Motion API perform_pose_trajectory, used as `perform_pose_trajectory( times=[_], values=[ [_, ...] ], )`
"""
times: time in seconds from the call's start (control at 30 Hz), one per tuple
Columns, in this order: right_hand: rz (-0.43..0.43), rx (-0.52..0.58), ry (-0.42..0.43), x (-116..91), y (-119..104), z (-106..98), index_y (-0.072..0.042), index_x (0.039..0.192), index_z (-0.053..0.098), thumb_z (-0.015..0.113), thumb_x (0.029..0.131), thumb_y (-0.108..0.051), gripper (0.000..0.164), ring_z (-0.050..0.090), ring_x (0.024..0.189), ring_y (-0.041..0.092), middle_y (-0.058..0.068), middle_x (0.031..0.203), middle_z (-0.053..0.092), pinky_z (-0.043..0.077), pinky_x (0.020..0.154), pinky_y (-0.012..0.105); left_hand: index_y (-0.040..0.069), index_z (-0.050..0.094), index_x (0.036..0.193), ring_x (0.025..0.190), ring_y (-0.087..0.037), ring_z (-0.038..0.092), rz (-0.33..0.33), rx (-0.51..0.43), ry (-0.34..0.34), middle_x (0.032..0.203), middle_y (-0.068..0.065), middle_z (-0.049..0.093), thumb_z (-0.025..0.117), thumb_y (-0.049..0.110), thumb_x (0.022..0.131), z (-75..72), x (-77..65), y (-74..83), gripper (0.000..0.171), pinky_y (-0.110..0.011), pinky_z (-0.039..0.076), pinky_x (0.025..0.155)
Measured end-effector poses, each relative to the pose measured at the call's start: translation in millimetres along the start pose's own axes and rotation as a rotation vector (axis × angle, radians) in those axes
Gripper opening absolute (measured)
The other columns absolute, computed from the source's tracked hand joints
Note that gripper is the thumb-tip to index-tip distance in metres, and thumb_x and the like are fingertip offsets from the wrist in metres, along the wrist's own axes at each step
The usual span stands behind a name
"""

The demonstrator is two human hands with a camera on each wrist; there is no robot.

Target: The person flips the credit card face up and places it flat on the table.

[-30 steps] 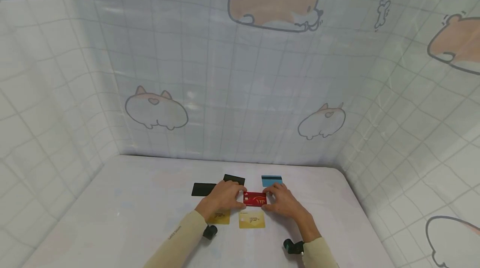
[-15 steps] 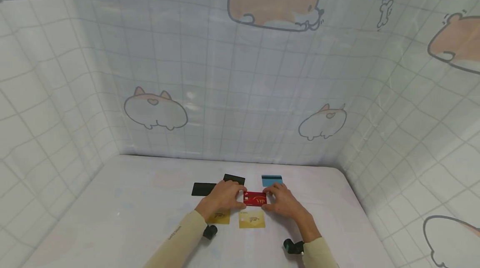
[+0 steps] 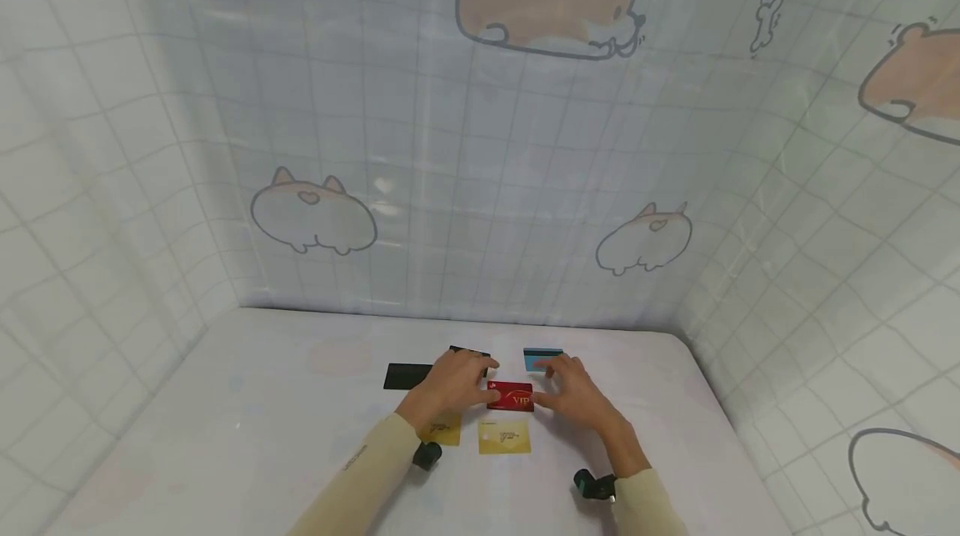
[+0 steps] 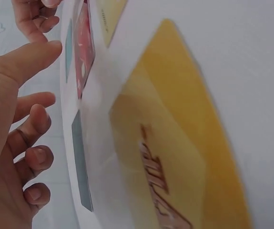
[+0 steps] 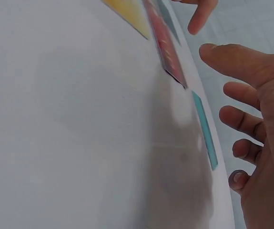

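A red card marked VIP [image 3: 510, 397] lies flat on the white table between the two hands. At its left end is my left hand [image 3: 450, 386], fingers spread and relaxed, the thumb overlapping the card's edge in the head view. My right hand [image 3: 579, 394] hovers at the other end, thumb near the card's right edge and fingers loosely bent. In the right wrist view that thumb [image 5: 232, 59] stands off the red card [image 5: 167, 47], with nothing pinched. Both hands hold nothing.
Behind the right fingers lies a blue card [image 3: 537, 358] with a dark stripe. Two black cards, one at the left [image 3: 406, 376], lie around the left hand. Nearer sit two yellow cards, one in the middle [image 3: 504, 438], one partly under the left wrist [image 3: 450, 430]. A patterned curtain [image 3: 480, 186] stands behind.
Both hands have let go of the red card's ends and lifted slightly, fingers opening. The red card stays in place, as do the other cards.
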State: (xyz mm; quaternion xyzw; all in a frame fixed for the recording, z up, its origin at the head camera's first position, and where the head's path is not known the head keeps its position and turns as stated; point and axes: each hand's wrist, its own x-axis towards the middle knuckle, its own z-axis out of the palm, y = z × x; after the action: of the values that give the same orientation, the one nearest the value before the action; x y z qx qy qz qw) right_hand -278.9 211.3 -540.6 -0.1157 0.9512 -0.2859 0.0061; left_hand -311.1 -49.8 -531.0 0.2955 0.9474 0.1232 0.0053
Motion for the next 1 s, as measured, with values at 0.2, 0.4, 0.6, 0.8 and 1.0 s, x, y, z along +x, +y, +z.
perform_pose_trajectory(
  times=[0.2, 0.4, 0.6, 0.8, 1.0],
  values=[
    [0.055, 0.034, 0.005, 1, 10, -14, -0.021, 0.134, 0.061, 0.080, 0.085, -0.041, 0.056, 0.046, 0.109, 0.023, 0.000, 0.111, 0.056, 0.048, 0.094, 0.050, 0.024, 0.062, 0.137, 0.097, -0.015, 0.060, -0.006, 0.028, 0.006, 0.105, 0.007, 0.069, 0.070, 0.060, 0.087, -5.1, 8.7, 7.2, 0.062, -0.045, 0.048, 0.095],
    [0.104, 0.006, 0.022, 7, 26, -22, -0.021, 0.135, 0.059, 0.081, 0.084, -0.040, 0.058, 0.044, 0.110, 0.023, -0.001, 0.110, 0.054, 0.047, 0.096, 0.050, 0.024, 0.062, 0.137, 0.099, -0.016, 0.059, -0.038, 0.023, 0.020, 0.109, 0.005, 0.070, 0.071, 0.059, 0.086, -8.5, 18.1, 12.7, 0.062, -0.044, 0.048, 0.095],
    [0.128, -0.015, 0.029, 14, 36, -27, -0.019, 0.136, 0.058, 0.080, 0.084, -0.040, 0.061, 0.044, 0.110, 0.026, 0.002, 0.112, 0.055, 0.047, 0.094, 0.051, 0.025, 0.062, 0.137, 0.111, -0.020, 0.060, -0.068, 0.038, 0.019, 0.128, 0.001, 0.067, 0.069, 0.060, 0.087, -7.3, 23.8, 15.3, 0.061, -0.046, 0.047, 0.098],
    [0.148, -0.004, 0.034, 16, 37, -27, -0.018, 0.135, 0.059, 0.081, 0.084, -0.038, 0.059, 0.044, 0.110, 0.026, 0.005, 0.113, 0.055, 0.047, 0.094, 0.052, 0.026, 0.061, 0.137, 0.116, -0.020, 0.060, -0.101, 0.034, 0.011, 0.131, 0.001, 0.066, 0.068, 0.061, 0.087, -1.9, 31.5, 16.7, 0.062, -0.046, 0.046, 0.100],
    [0.196, -0.021, 0.017, 15, 41, -27, -0.017, 0.137, 0.058, 0.082, 0.083, -0.037, 0.063, 0.045, 0.112, 0.027, 0.006, 0.116, 0.056, 0.046, 0.096, 0.055, 0.023, 0.062, 0.137, 0.115, -0.020, 0.061, -0.116, 0.015, -0.017, 0.130, 0.002, 0.066, 0.069, 0.060, 0.087, 2.7, 34.2, 20.8, 0.062, -0.046, 0.046, 0.101]
  ],
)
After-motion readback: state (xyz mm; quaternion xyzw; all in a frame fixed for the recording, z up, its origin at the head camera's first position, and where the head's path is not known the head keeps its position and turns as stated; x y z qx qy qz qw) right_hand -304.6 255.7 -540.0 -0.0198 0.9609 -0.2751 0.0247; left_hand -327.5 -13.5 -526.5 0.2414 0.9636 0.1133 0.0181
